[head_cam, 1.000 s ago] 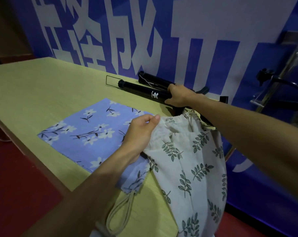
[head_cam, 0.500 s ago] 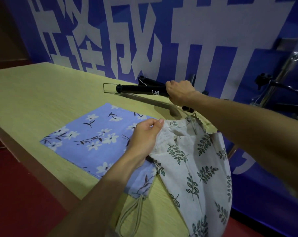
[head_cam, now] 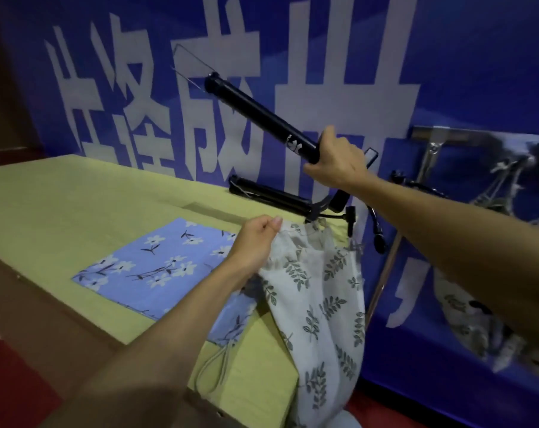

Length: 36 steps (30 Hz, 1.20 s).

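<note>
Black rod (head_cam: 262,118) gripped by right hand (head_cam: 336,168), bag (head_cam: 317,304) mouth pinched by left hand (head_cam: 256,242): we advise lowering it end-first.

The yellow-green surface (head_cam: 76,211) carried a blue floral drawstring bag (head_cam: 157,270) lying flat. A folded black pole (head_cam: 271,196) lay at its far edge, while a leaf-print bag (head_cam: 317,291) draped over its right end.

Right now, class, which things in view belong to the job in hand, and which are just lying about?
In hand: black pole, gripped by right hand; leaf-print drawstring bag, mouth pinched by left hand.
Lying about: blue floral bag, second black pole, on the table.
</note>
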Each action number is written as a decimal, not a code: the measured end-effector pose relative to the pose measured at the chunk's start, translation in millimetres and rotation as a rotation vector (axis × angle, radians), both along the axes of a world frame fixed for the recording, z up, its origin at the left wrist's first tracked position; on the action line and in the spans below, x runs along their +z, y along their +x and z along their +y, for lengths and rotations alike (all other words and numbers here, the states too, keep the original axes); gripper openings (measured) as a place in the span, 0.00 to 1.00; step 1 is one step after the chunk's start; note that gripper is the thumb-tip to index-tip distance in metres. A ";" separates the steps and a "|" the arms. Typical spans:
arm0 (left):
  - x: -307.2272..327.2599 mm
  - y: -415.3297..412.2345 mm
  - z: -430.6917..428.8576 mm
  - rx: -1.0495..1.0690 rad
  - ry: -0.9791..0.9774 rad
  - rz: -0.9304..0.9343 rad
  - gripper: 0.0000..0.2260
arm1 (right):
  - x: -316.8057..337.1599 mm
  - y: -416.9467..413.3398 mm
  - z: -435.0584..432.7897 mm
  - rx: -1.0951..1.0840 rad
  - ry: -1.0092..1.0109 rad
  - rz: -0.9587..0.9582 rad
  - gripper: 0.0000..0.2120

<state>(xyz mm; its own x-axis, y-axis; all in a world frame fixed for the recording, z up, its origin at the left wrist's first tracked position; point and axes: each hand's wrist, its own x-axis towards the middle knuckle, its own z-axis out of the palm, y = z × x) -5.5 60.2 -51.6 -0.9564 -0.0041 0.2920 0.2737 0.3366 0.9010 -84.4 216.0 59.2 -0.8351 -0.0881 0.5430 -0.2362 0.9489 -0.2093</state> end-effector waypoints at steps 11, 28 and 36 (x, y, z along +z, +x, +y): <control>83.9 45.3 47.9 -0.020 0.093 0.022 0.15 | 8.7 91.5 96.6 0.183 -0.671 -0.201 0.12; 99.3 80.5 55.9 -0.368 0.722 -0.367 0.47 | -28.4 146.0 199.0 0.163 -0.240 -0.147 0.14; 125.8 108.5 68.3 -0.460 0.304 -0.260 0.17 | -28.1 143.7 178.9 0.195 -0.205 -0.201 0.12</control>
